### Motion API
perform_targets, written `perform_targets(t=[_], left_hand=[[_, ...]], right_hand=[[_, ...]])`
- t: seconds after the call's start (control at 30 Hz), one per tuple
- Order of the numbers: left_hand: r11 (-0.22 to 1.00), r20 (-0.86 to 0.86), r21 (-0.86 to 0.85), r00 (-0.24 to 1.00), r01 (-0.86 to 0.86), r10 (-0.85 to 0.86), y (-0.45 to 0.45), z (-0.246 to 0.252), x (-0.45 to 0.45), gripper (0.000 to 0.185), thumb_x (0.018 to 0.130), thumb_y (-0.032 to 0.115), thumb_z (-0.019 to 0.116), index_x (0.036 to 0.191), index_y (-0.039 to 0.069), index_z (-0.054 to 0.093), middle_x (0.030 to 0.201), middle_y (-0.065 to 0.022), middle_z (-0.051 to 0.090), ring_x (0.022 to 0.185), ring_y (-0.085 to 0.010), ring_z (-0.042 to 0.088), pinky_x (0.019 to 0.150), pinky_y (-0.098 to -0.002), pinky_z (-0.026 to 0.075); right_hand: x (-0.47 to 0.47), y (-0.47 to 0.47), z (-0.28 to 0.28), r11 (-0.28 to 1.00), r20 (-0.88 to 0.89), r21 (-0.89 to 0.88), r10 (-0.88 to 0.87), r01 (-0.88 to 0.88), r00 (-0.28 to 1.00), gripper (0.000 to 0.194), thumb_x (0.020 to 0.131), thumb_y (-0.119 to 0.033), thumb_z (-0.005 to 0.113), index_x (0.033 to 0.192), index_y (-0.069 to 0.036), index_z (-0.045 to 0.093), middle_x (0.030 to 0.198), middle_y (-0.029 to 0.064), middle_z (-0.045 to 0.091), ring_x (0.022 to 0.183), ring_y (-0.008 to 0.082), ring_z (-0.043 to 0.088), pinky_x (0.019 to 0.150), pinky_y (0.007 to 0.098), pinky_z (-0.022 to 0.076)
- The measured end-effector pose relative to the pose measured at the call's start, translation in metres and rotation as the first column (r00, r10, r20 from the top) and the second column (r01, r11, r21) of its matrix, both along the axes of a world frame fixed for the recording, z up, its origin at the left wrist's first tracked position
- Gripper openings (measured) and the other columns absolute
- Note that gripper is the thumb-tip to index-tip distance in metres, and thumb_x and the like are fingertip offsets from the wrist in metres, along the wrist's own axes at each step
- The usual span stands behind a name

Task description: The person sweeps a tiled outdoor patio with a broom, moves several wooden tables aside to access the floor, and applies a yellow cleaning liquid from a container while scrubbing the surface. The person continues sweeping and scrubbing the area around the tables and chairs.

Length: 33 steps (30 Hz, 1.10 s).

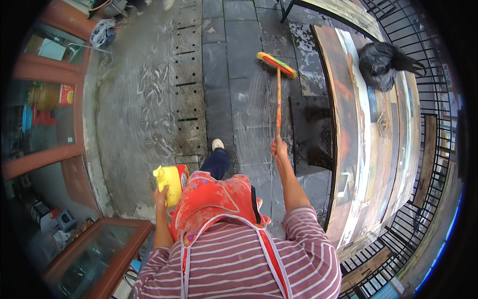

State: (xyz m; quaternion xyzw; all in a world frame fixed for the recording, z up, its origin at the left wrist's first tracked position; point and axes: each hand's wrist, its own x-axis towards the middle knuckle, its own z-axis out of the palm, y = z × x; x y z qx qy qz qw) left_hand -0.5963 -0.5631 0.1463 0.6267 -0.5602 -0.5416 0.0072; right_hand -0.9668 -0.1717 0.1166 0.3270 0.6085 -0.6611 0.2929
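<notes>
In my right hand (pixel 279 147) is the upper end of a broom's wooden handle (pixel 278 104). Red, green and yellow bristles fill the broom head (pixel 276 65), which rests on the dark stone paving (pixel 242 48) ahead and to the right. My left hand (pixel 160 195) grips a yellow plastic jug (pixel 170 184) at my left side; its cap points forward, and a red label wraps the side near my red apron (pixel 213 194). Wet whitish streaks mark the paving around the broom and further left.
A wooden plank table (pixel 347 123) bearing a tied black plastic bag (pixel 379 65) stands to the right, before a black metal railing (pixel 429 89). Along the left runs a red-framed shopfront (pixel 78 112), with an open framed glass panel (pixel 101 254) near me. A drain-slot strip (pixel 188 74) crosses the ground.
</notes>
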Motion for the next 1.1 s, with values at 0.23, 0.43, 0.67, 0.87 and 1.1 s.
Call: perform_targets(t=[0.23,0.43,0.67,0.87,1.1], left_hand=[[1.0,0.026,0.02,0.999,0.017,-0.018,-0.024,-0.019,-0.058,0.016,0.069,0.014,0.068,0.073,0.004,0.056,0.053,0.0009,0.048,0.038,-0.0068,0.039,0.036,-0.0223,0.029],[0.999,0.065,0.041,0.997,0.031,-0.034,-0.047,-0.017,-0.096,0.016,0.069,0.012,0.068,0.076,0.004,0.056,0.055,0.001,0.049,0.039,-0.0065,0.039,0.036,-0.0224,0.029],[0.998,0.025,0.048,0.999,-0.046,0.045,-0.067,-0.028,-0.14,0.017,0.069,0.012,0.068,0.08,0.004,0.058,0.057,0.0014,0.05,0.039,-0.0062,0.039,0.036,-0.0221,0.029],[0.985,0.032,0.097,0.989,-0.146,0.143,-0.091,-0.028,-0.199,0.019,0.07,0.013,0.068,0.084,0.004,0.057,0.057,0.0013,0.051,0.038,-0.0066,0.038,0.035,-0.0221,0.029],[0.997,0.151,0.057,0.986,0.061,-0.069,-0.167,-0.001,-0.302,0.019,0.071,0.013,0.067,0.084,0.003,0.057,0.057,0.0007,0.05,0.038,-0.007,0.038,0.036,-0.0219,0.029]], right_hand=[[0.101,-0.004,0.058,0.987,0.261,-0.015,-0.153,0.163,0.953,0.037,0.083,-0.04,0.05,0.061,-0.012,0.04,0.043,-0.0048,0.029,0.032,0.0083,0.027,0.031,0.0239,0.0216],[-0.084,-0.076,-0.004,0.928,0.259,-0.016,-0.357,0.373,0.898,0.032,0.084,-0.035,0.048,0.063,-0.012,0.042,0.045,-0.0043,0.033,0.034,0.0106,0.03,0.031,0.0252,0.0211],[-0.069,-0.132,0.058,0.914,0.253,-0.202,-0.299,0.352,0.92,0.031,0.086,-0.034,0.046,0.065,-0.012,0.04,0.047,-0.0051,0.029,0.035,0.0079,0.025,0.033,0.0236,0.019],[-0.118,-0.166,0.004,0.878,0.347,0.018,-0.453,0.478,0.821,0.032,0.085,-0.035,0.049,0.063,-0.013,0.04,0.046,-0.0042,0.028,0.036,0.007,0.025,0.033,0.0225,0.0178],[-0.303,-0.147,-0.007,0.861,-0.103,-0.015,-0.507,0.508,0.856,0.038,0.084,-0.041,0.048,0.059,-0.015,0.036,0.046,-0.0048,0.03,0.036,0.0067,0.027,0.033,0.0232,0.0203]])
